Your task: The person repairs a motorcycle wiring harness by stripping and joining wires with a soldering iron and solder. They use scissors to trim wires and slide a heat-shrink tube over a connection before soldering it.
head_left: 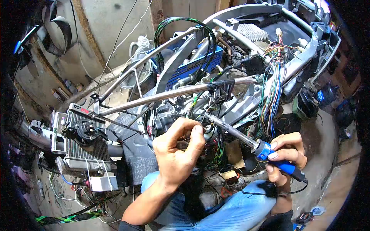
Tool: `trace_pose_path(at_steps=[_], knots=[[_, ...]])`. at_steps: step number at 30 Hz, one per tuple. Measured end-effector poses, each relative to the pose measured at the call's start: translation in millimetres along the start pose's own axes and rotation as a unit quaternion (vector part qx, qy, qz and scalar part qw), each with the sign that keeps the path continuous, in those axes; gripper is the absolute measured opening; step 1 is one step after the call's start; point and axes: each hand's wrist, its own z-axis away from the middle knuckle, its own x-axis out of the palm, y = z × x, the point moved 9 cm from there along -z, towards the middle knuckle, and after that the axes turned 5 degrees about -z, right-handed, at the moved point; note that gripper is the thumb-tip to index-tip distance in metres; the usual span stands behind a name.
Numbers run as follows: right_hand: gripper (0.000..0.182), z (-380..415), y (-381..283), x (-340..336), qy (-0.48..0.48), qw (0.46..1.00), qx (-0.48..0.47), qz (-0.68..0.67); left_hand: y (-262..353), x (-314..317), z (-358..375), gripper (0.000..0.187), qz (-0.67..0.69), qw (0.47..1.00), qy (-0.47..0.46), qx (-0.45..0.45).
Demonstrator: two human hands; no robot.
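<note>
A soldering iron (263, 150) with a blue handle is gripped in my right hand (287, 154). Its metal barrel points up and left, and the tip reaches wires below the frame tube (165, 96). Just left of that tip, my left hand (179, 150) is closed in a pinch, thumb against forefinger. Whatever lies between those fingers is too small to make out. Black tape wraps the tube above the tip, with dark wires hanging there. The iron's cord (296, 190) leaves the handle's lower end and curves back over my knee.
A bare motorcycle frame with a radiator (86, 134) at the left spans the view. Bundled coloured wires (274, 96) hang at the right. A blue crate (192, 67) stands behind the frame. Sleeved green-black cable (69, 218) lies lower left. My jeans (227, 210) are below.
</note>
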Motion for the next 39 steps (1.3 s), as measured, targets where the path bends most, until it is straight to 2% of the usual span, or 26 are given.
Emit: trace_pose_path(at_steps=[6, 12, 36, 39], knots=[[0.021, 1.0, 0.5, -0.3, 0.006, 1.000, -0.011, 0.004, 4.3, -0.4, -1.0, 0.007, -0.016, 1.000, 0.004, 0.027], [0.021, 0.7, 1.6, -0.9, 0.007, 1.000, -0.004, -0.006, 1.7, -0.5, -0.1, 0.008, 0.001, 1.000, 0.001, -0.005], [0.020, 1.9, 2.6, -0.8, 0.014, 1.000, -0.006, -0.006, 3.3, -1.0, -1.3, 0.006, -0.009, 0.999, 0.019, 0.025], [0.020, 1.4, 1.2, -0.7, 0.015, 1.000, -0.007, -0.001, -0.4, -1.1, -0.3, 0.007, -0.001, 1.000, 0.013, -0.011]])
